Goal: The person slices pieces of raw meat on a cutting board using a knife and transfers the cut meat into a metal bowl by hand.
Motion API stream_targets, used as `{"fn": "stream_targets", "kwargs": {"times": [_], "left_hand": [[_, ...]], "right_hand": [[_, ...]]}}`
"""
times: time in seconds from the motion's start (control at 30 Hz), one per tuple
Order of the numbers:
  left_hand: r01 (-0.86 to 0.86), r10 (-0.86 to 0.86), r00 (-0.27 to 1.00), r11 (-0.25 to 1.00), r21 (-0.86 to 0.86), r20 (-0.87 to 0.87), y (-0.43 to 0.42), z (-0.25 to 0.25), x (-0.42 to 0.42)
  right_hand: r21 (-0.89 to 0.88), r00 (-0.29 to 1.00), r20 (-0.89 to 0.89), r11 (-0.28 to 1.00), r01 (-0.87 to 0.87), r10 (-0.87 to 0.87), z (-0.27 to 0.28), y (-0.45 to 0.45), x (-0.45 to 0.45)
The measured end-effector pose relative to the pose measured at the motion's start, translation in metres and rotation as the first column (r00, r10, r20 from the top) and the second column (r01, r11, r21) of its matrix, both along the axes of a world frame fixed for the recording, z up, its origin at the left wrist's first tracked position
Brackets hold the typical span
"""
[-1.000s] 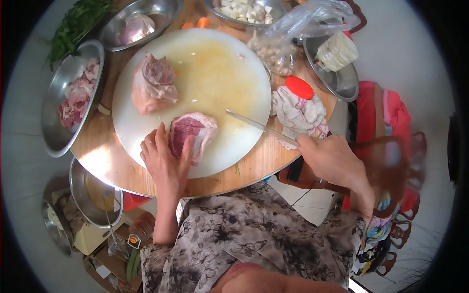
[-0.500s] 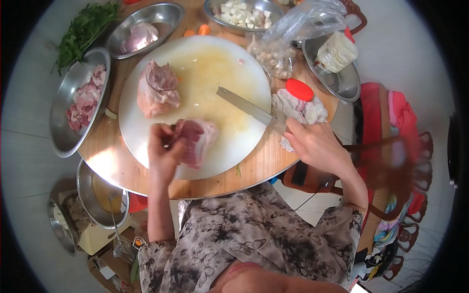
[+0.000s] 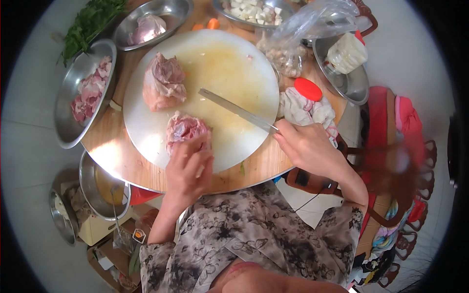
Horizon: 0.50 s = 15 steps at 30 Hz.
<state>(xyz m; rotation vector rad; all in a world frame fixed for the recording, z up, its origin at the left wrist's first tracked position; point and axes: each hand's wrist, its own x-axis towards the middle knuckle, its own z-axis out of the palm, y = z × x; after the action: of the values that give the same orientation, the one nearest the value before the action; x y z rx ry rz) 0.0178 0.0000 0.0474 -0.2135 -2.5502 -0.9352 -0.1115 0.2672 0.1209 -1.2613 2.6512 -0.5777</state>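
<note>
My right hand (image 3: 309, 149) is closed around the handle of a kitchen knife (image 3: 235, 110). Its long blade reaches left over the round white cutting board (image 3: 244, 58), with the tip pointing toward the meat. My left hand (image 3: 189, 166) has its fingers bent over the near side of a piece of raw meat (image 3: 184, 128), gripping it; the fingertips are partly hidden. Beyond it, a larger chunk of raw meat (image 3: 165, 82) with pale skin sits on the board's left side. A crumpled white cloth (image 3: 295, 107) lies right of the board, near the knife hand.
A steel bowl of cut meat (image 3: 90, 93) stands at the left. Behind the board are a bowl with one meat piece (image 3: 148, 30), a bowl of white cubes (image 3: 251, 12) and carrot pieces (image 3: 213, 23). At right are a red lid (image 3: 308, 90) and a plastic bag (image 3: 288, 56).
The piece of meat has been turned and set down on the board, and my left hand has shifted right to its near side. The knife has swung slightly left, closer to that meat.
</note>
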Motion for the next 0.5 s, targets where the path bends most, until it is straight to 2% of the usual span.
{"fn": "stream_targets", "kwargs": {"times": [0.03,0.07,0.13,0.3,0.37,0.5], "left_hand": [[-0.056,0.062,0.997,0.993,0.104,-0.051,-0.004,-0.003,0.004],[-0.165,0.167,0.978,0.986,0.028,-0.122,-0.011,-0.009,0.007],[-0.329,0.325,0.929,0.944,0.009,-0.177,-0.021,-0.016,0.005],[-0.38,0.367,0.917,0.922,-0.068,-0.155,-0.018,-0.028,-0.012],[-0.388,0.373,0.917,0.916,-0.098,-0.143,-0.015,-0.038,-0.014],[-0.462,0.457,0.881,0.887,-0.01,-0.124,-0.013,-0.046,-0.009]], "right_hand": [[-0.003,0.998,-0.037,0.999,-0.055,0.054,-0.001,-0.003,0.0],[-0.005,0.991,-0.078,0.994,-0.111,0.111,-0.002,-0.006,-0.001],[0.009,0.982,-0.088,0.986,-0.167,0.167,-0.004,-0.015,-0.002],[0.129,0.956,-0.079,0.954,-0.27,0.281,-0.005,-0.041,0.0],[0.255,0.929,-0.063,0.906,-0.338,0.364,-0.003,-0.051,0.001],[0.184,0.906,-0.143,0.91,-0.371,0.398,-0.003,-0.059,-0.001]]}}
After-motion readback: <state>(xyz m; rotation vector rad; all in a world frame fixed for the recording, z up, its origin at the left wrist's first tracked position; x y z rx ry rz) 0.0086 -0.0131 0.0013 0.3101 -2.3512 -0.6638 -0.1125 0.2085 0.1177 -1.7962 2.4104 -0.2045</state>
